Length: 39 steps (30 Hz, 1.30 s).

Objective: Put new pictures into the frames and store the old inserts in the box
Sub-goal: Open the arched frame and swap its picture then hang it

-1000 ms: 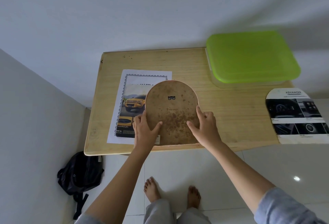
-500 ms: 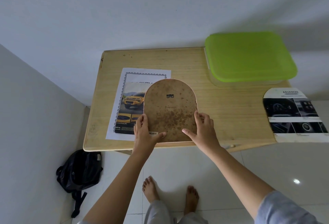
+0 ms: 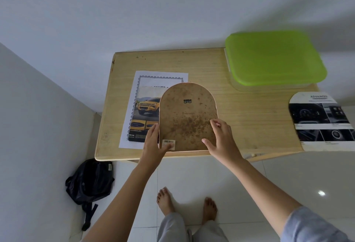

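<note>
An arch-shaped picture frame (image 3: 187,118) lies back side up on the wooden table (image 3: 249,117), its brown stained backing board and small metal hanger showing. My left hand (image 3: 155,143) grips its lower left edge, thumb on the barcode sticker. My right hand (image 3: 221,140) holds the lower right edge, thumb lying across the backing. A yellow-car picture (image 3: 146,107) on a white bordered sheet (image 3: 163,78) sticks out from under the frame's left side. An arch-cut dark picture (image 3: 322,120) hangs over the table's right end. The box with a green lid (image 3: 274,59) stands shut at the back right.
The table stands against a white wall, its front edge just below the frame. A black backpack (image 3: 90,180) lies on the tiled floor at the left. My bare feet are below the table's edge.
My left thumb has slid down the backing onto the barcode sticker. My right hand has shifted slightly outward along the right edge. The frame stays in the same place.
</note>
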Available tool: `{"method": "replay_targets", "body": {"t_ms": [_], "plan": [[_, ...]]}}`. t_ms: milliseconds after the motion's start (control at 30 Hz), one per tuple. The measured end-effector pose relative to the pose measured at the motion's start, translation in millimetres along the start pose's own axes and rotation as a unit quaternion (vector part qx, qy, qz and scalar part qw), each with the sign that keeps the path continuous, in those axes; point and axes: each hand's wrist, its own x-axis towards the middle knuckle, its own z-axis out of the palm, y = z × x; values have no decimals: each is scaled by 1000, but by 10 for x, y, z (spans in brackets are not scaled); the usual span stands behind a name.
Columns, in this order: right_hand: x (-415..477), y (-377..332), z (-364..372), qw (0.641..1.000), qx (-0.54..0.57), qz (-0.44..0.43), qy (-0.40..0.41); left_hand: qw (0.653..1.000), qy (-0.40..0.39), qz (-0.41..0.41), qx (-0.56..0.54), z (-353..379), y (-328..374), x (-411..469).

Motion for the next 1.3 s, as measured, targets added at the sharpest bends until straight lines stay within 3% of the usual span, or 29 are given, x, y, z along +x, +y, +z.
{"method": "replay_targets", "body": {"t_ms": [167,400,600,933,1133,1300], "plan": [[-21,8,57,1000,10,3,18,1000,-4,0,-16,27,5,-26],[39,-34,-94,999,-30,-6,-34,997,-5,65,28,-49,102,42],[199,-248,-56,991,-66,-20,-115,977,-100,117,150,-26,208,277],[269,-316,-31,987,-69,18,-143,949,-139,102,265,-36,299,315],[590,-386,-92,990,43,59,-123,963,-60,115,237,-21,409,495],[1044,-332,-41,995,-26,28,-91,939,-48,168,297,50,494,952]]}}
